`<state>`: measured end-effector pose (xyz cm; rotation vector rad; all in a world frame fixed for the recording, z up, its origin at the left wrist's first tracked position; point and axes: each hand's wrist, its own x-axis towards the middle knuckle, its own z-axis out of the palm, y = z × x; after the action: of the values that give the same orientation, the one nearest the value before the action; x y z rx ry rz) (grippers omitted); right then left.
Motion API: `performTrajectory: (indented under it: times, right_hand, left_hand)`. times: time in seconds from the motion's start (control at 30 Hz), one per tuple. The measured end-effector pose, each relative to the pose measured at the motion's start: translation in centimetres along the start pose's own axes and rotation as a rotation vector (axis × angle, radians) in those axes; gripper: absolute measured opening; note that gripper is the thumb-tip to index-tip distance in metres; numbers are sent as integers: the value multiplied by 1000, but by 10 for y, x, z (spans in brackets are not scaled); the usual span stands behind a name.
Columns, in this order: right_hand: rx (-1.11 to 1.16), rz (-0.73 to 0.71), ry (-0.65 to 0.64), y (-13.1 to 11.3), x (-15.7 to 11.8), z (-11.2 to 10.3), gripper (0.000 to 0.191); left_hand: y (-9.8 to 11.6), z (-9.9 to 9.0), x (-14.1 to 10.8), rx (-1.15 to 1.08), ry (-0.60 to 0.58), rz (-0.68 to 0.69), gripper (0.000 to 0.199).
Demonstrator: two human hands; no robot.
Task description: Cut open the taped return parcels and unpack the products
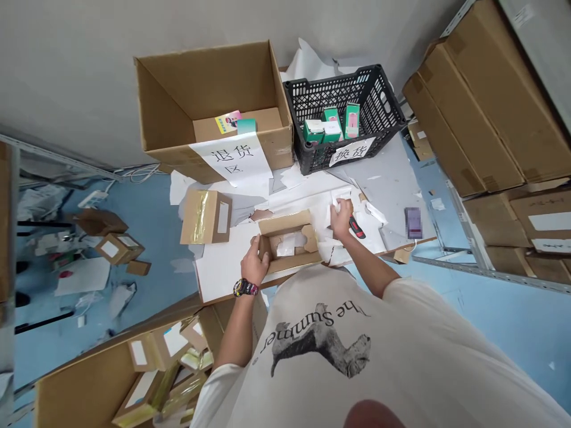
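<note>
An opened small cardboard box (292, 260) sits at the table's front edge, its flaps up and a clear and white plastic packet (286, 244) inside. My left hand (255, 261), with a watch on the wrist, grips the box's left end. To the right of the box, my right hand (341, 219) is closed on a white piece that looks like paper (342, 194); its fingertips are partly hidden. A red and black utility knife (357, 227) lies just beside that hand. Farther left stands a taped cardboard box (201, 217) with a white label.
Behind are a large open carton (169, 156) with a paper sign and a black plastic crate (307, 156) holding several green-and-white boxes. A phone (414, 223) lies at the right. A big carton (66, 380) of parcels stands lower left. Stacked cartons (482, 101) fill the right-hand shelf.
</note>
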<state>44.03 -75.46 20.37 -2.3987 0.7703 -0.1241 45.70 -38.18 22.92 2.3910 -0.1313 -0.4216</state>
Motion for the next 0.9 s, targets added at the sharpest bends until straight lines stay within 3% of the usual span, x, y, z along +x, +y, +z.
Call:
performTrajectory:
  times: [0.07,0.1,0.2,0.27,0.3,0.37,0.47,0.57,0.63,0.77,0.9]
  right_hand:
    - [117,-84,85,-32,-18,0,42]
    - [174,-175,28,-52,-31,4,43]
    - [223,-483,-355,-106,-69,23,55]
    - [183,-595,-492,-121,-82,30,68]
    - [176,-610,-490,-118,-83,30,68]
    - [181,-536,-367,-93,-75,21,55]
    - [57,-198,-216,-29,-56,3,46]
    - [-183,26,-464,27,-53,-1,65]
    - [-217,65,-550,47,-60,4,56]
    - [-170,88,-458,52,-65,10,21]
    - [-60,104,-225,23,-48,5,36]
  left_hand:
    - [-4,2,0,-23,17,7,80]
    - [-5,3,0,-19,22,10,80]
    - [-4,3,1,39,33,5,78]
    - [-4,1,1,86,34,6,78]
    - [-5,0,0,106,33,6,79]
    - [-8,-2,-4,132,41,-3,82]
    - [-15,-3,-10,123,82,-19,82]
    - [-20,-1,-16,91,124,-11,80]
    - [-21,1,-20,78,138,-7,79]
    - [-22,3,-26,64,155,-25,79]
    - [-22,5,-27,55,173,-44,80]
